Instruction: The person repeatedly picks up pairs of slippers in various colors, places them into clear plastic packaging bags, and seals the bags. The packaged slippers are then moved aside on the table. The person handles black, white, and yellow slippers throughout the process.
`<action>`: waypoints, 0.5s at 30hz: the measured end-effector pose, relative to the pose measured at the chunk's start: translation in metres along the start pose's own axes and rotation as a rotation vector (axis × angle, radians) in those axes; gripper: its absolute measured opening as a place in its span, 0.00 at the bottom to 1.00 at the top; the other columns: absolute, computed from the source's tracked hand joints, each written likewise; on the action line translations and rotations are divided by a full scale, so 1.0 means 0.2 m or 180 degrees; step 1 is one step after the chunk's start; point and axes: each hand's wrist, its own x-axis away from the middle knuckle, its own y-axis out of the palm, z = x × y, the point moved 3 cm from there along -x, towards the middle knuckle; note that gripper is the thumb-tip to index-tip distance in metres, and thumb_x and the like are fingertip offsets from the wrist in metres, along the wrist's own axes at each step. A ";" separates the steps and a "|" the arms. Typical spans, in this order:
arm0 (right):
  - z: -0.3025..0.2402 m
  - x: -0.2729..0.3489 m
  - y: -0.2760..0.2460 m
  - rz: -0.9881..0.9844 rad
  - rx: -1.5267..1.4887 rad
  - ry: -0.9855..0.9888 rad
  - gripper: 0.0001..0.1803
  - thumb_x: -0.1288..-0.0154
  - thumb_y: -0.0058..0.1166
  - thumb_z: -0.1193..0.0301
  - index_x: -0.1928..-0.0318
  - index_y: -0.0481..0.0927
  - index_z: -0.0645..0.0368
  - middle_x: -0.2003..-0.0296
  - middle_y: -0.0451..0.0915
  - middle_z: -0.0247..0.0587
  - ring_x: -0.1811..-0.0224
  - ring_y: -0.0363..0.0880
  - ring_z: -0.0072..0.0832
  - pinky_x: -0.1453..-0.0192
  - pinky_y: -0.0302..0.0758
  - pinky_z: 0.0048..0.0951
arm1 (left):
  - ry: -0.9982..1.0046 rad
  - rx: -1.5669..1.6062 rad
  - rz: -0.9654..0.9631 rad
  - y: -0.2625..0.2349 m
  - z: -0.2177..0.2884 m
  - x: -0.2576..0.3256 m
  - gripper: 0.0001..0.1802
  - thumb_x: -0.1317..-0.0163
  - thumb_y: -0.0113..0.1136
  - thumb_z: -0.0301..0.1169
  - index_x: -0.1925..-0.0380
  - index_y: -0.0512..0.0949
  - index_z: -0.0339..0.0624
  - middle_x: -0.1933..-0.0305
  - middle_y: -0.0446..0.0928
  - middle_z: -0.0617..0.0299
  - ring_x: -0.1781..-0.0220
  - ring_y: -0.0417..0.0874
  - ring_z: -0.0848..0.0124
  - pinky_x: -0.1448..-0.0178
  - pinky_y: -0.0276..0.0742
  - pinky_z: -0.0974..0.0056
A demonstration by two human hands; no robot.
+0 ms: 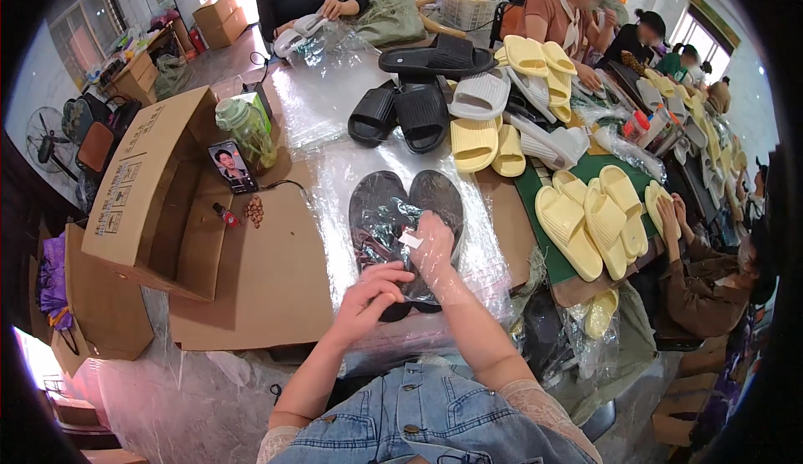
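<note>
Lying at the centre of the frame, a pair of dark, rounded slippers (374, 206) sits under clear, shiny plastic film (486, 251). Over the right slipper, the right hand (432, 245) curls beside a small white slip (410, 240); whether it clamps this cannot be told. The left hand (368, 297), lower, has fingers close together, its hold unclear. Beyond, upper centre, lie black ridged slides (422, 113); centre right, pale yellow slides (604, 223).
</note>
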 end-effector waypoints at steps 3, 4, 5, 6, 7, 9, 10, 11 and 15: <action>-0.01 0.04 -0.05 0.0045 0.0086 -0.0025 0.19 0.43 0.69 0.61 0.66 0.75 0.62 0.71 0.80 0.55 0.66 0.83 0.54 0.63 0.79 0.51 | 0.0130 -0.1074 0.0467 -0.08 0.01 0.02 0.04 0.34 0.59 0.23 0.67 0.82 0.43 0.42 0.84 0.58 0.28 0.72 0.53 0.24 0.63 0.50; -0.01 0.05 -0.04 0.0068 0.0178 -0.0029 0.19 0.44 0.70 0.62 0.67 0.75 0.62 0.70 0.81 0.55 0.64 0.84 0.52 0.61 0.80 0.49 | 0.0144 -0.1234 0.0446 -0.08 0.01 0.02 0.04 0.36 0.59 0.23 0.67 0.81 0.44 0.40 0.83 0.57 0.27 0.71 0.52 0.24 0.62 0.49; -0.02 0.06 -0.03 0.0051 0.0130 -0.0146 0.19 0.44 0.70 0.62 0.66 0.75 0.62 0.69 0.81 0.55 0.64 0.84 0.53 0.60 0.80 0.49 | 0.0089 -0.1129 0.0325 -0.07 0.01 0.02 0.04 0.35 0.59 0.23 0.67 0.81 0.44 0.39 0.82 0.57 0.27 0.71 0.52 0.24 0.62 0.49; -0.02 0.05 -0.03 0.0032 0.0082 -0.0264 0.20 0.44 0.70 0.61 0.66 0.75 0.62 0.68 0.81 0.56 0.63 0.84 0.53 0.59 0.80 0.49 | 0.0034 -0.1025 0.0207 -0.06 0.02 0.02 0.04 0.35 0.59 0.23 0.67 0.81 0.44 0.38 0.82 0.57 0.26 0.70 0.52 0.24 0.63 0.48; -0.03 0.02 -0.03 0.0019 0.0020 -0.0395 0.20 0.45 0.70 0.61 0.65 0.76 0.63 0.68 0.81 0.56 0.63 0.84 0.53 0.58 0.80 0.50 | -0.0015 -0.0936 0.0097 -0.05 0.03 0.02 0.04 0.35 0.59 0.23 0.68 0.81 0.44 0.37 0.81 0.57 0.26 0.70 0.51 0.24 0.63 0.48; 0.02 -0.04 0.00 -0.0290 -0.0193 0.0020 0.23 0.43 0.69 0.56 0.63 0.77 0.64 0.65 0.82 0.57 0.60 0.83 0.57 0.53 0.78 0.53 | 0.0032 -0.0939 -0.0215 -0.01 0.03 0.03 0.03 0.34 0.60 0.25 0.67 0.81 0.43 0.36 0.80 0.57 0.26 0.69 0.51 0.25 0.64 0.48; 0.08 -0.07 0.05 -0.0217 -0.0087 0.0240 0.23 0.44 0.69 0.56 0.64 0.77 0.64 0.64 0.83 0.58 0.60 0.83 0.57 0.53 0.79 0.52 | 0.0109 -0.1019 -0.0342 0.02 0.05 0.02 0.02 0.34 0.60 0.26 0.66 0.81 0.42 0.36 0.80 0.57 0.26 0.69 0.50 0.25 0.65 0.49; 0.09 -0.11 0.07 -0.0154 0.0016 0.0433 0.23 0.45 0.70 0.56 0.64 0.78 0.64 0.63 0.83 0.59 0.59 0.83 0.56 0.53 0.79 0.52 | 0.0184 -0.1106 -0.0442 0.04 0.06 0.03 0.02 0.34 0.61 0.27 0.65 0.81 0.42 0.36 0.80 0.58 0.27 0.70 0.50 0.26 0.67 0.49; 0.15 -0.07 0.10 0.0215 -0.0093 0.0051 0.20 0.47 0.69 0.59 0.69 0.77 0.63 0.69 0.82 0.57 0.65 0.83 0.55 0.57 0.78 0.52 | 0.0308 -0.1339 -0.0405 0.06 0.21 0.03 0.12 0.35 0.63 0.28 0.52 0.82 0.44 0.36 0.79 0.55 0.28 0.71 0.50 0.27 0.69 0.49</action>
